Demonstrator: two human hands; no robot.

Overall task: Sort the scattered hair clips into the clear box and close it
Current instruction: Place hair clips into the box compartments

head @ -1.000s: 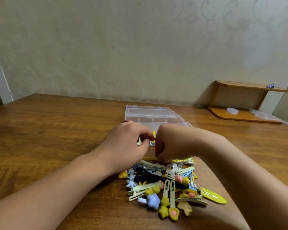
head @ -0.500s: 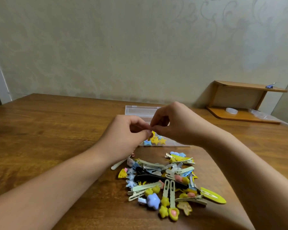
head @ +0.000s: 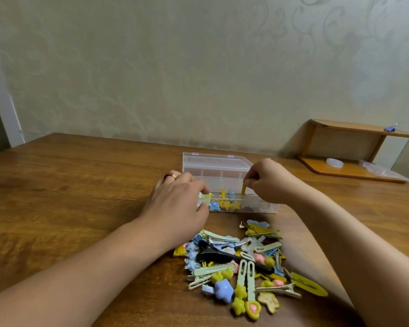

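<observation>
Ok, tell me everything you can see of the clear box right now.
The clear box looks like see-through plastic with divided compartments. It sits open on the wooden table, lid raised behind, beyond the clip pile. Star clips lie in its near row. The left hand grips its left end; the right hand pinches a yellow clip above the near row.
</observation>
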